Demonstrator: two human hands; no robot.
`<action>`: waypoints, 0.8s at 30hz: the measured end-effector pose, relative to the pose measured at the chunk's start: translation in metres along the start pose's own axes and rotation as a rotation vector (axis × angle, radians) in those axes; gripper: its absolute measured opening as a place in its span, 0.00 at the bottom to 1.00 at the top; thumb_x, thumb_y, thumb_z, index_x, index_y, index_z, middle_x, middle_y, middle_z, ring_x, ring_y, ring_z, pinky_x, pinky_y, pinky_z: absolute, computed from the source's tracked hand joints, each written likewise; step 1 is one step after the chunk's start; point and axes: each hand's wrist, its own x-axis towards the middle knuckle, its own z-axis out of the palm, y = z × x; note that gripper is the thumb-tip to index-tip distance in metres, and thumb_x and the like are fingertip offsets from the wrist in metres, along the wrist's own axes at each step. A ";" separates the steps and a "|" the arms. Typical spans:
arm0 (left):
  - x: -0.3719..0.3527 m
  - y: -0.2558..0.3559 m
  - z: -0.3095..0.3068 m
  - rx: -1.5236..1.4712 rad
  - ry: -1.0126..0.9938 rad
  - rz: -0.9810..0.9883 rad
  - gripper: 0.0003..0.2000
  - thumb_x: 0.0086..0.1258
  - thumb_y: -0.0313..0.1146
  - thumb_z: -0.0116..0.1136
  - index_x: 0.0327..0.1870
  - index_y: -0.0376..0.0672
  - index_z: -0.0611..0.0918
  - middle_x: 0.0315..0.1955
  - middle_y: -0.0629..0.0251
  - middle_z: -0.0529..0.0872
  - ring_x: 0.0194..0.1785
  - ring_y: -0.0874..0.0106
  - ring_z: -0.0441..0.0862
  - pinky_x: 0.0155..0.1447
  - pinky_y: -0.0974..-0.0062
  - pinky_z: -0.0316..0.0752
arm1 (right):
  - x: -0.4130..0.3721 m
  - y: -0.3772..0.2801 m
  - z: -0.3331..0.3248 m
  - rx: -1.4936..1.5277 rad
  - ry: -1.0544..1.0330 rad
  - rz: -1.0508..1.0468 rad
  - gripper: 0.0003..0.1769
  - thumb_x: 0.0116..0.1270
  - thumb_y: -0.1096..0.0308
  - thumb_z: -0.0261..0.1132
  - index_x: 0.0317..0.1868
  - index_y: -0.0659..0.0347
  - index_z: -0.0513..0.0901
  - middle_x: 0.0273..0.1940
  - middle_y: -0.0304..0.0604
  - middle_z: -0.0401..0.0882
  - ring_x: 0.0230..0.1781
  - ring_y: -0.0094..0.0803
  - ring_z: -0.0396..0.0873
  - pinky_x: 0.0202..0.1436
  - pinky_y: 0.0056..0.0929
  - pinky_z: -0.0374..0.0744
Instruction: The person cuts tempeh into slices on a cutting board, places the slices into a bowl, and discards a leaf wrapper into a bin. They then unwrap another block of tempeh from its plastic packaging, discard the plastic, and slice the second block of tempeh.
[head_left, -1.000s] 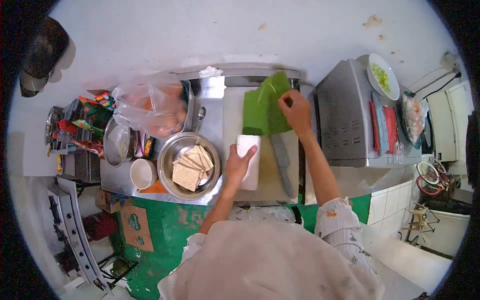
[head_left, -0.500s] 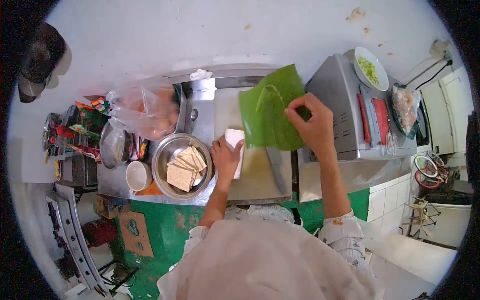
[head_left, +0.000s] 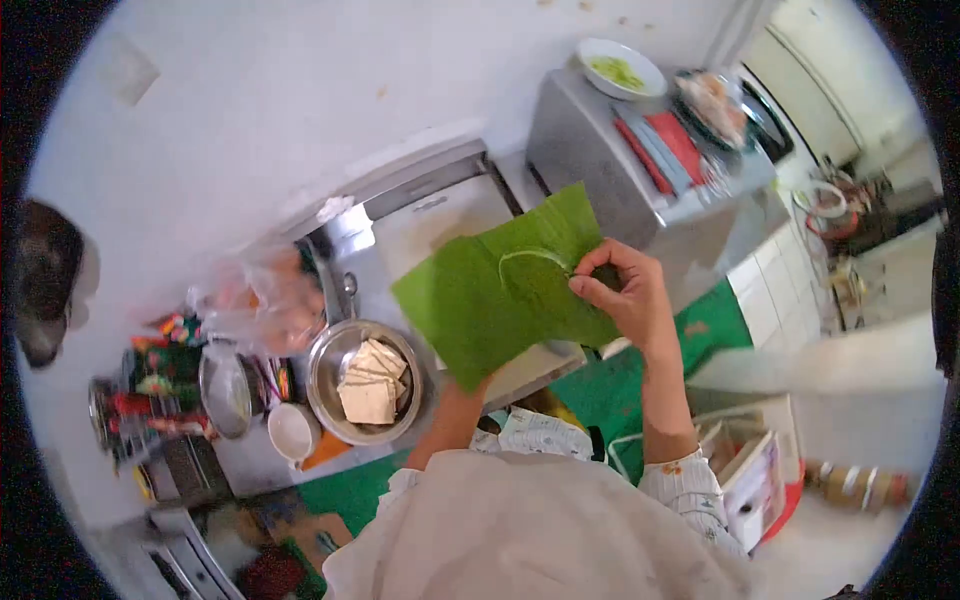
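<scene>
A green leaf sheet (head_left: 470,300) hangs over the pale cutting board (head_left: 430,215). My right hand (head_left: 625,290) pinches a thin pale-green strip (head_left: 530,254) that curves across the leaf; the fingertips are at the leaf's right part. Only the wrist and forearm of my left hand (head_left: 455,415) show below the leaf, and its fingers are hidden behind it. To the left, a steel bowl (head_left: 321,365) holds several pale rectangular slices (head_left: 367,400).
A white cup (head_left: 293,432), a spoon (head_left: 350,288) and a plastic bag of eggs (head_left: 270,305) are on the left. A grey metal box (head_left: 590,140) at the upper right bears a white bowl (head_left: 640,85) of chopped greens and a red cloth (head_left: 680,145).
The view has turned and shifted right. The leaf has moved left and down, and now covers my left hand's fingers, the white folded thing and the knife.
</scene>
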 end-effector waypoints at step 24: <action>-0.379 -0.225 0.105 0.388 -0.805 -1.028 0.21 0.67 0.45 0.53 0.55 0.40 0.73 0.49 0.59 0.78 0.50 0.64 0.77 0.55 0.65 0.72 | -0.549 -0.064 0.108 -0.791 1.268 0.711 0.07 0.58 0.74 0.60 0.37 0.64 0.74 0.36 0.51 0.72 0.38 0.48 0.74 0.42 0.40 0.75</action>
